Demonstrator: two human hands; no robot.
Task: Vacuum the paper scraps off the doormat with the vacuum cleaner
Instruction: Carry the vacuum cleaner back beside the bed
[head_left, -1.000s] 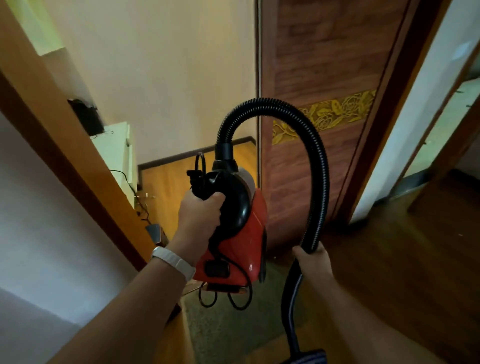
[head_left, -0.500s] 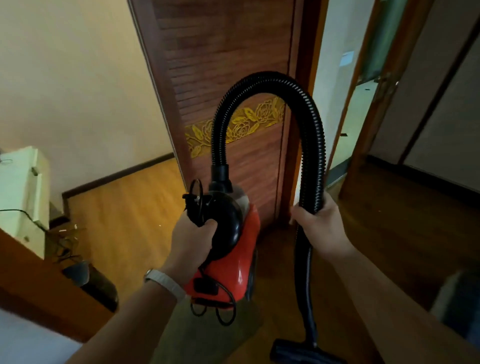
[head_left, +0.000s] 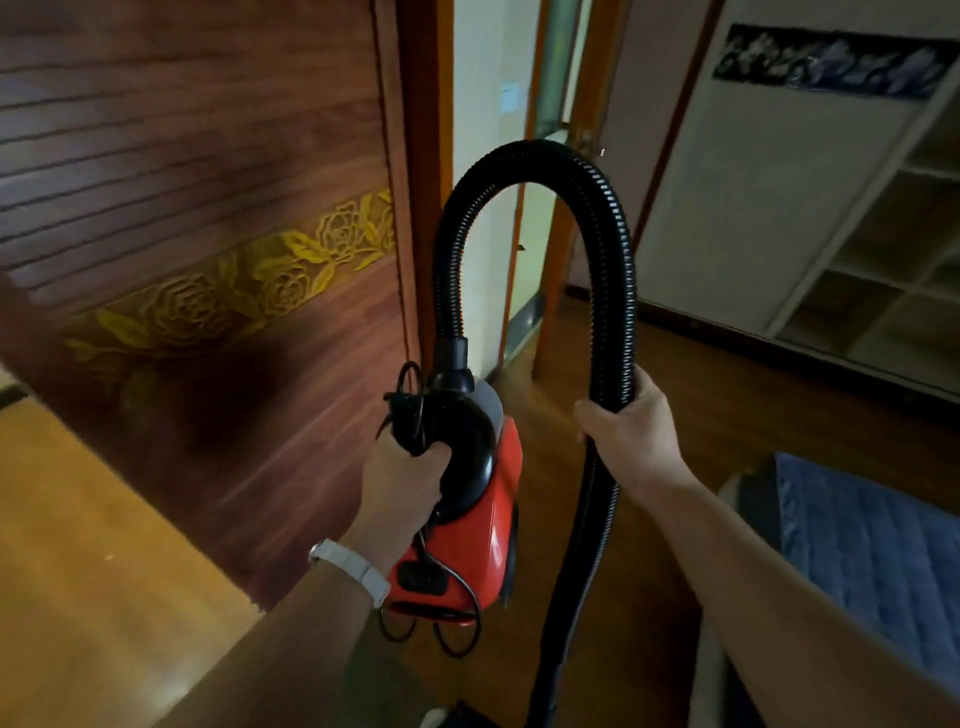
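A small red and black vacuum cleaner (head_left: 488, 519) hangs in the air at the middle of the view. My left hand (head_left: 402, 486) grips its black handle, with a bundle of black cord beside the fingers. A black ribbed hose (head_left: 608, 218) arches up from the body and drops on the right. My right hand (head_left: 626, 434) is closed around that hose. The hose runs down to the bottom edge, where the floor head is cut off from view. No doormat or paper scraps are visible.
A dark wooden door (head_left: 197, 234) with a gold flower band stands at the left. A doorway (head_left: 524, 182) opens behind the hose. White shelves (head_left: 883, 260) line the far right wall. A blue quilted mat (head_left: 872, 561) lies at the lower right on the wooden floor (head_left: 93, 571).
My view has swung to the right, past the door, bringing the shelves and blue mat into sight. Both hands keep their grip; the right hand sits higher on the hose.
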